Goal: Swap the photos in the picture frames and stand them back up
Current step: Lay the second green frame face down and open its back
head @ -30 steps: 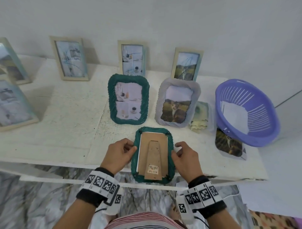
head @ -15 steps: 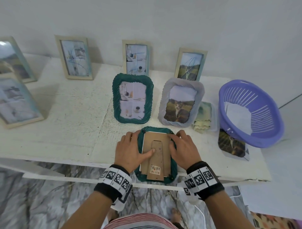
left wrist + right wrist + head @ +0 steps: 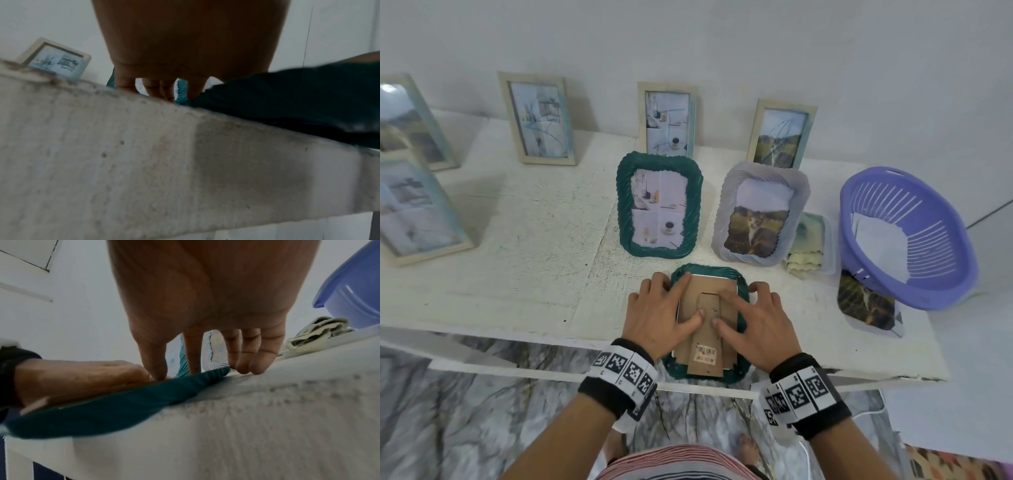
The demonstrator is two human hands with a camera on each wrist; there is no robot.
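Note:
A green wavy-rimmed frame lies face down at the table's front edge, its lower end over the edge. Its brown backing board with the folded stand faces up. My left hand lies flat over the frame's left side and my right hand over its right side. Both thumbs press on the stand near the middle. In the right wrist view the right hand's fingertips touch the table at the frame's far rim. A loose cat photo lies at the right, partly under the basket.
A second green frame and a grey frame with a cat photo stand just behind. Several beige frames line the wall and the left side. A purple basket and folded cloths sit at the right.
Both hands have moved from pinching the frame's side rims onto its back. The thumbs have come together on the stand. The frame still lies face down.

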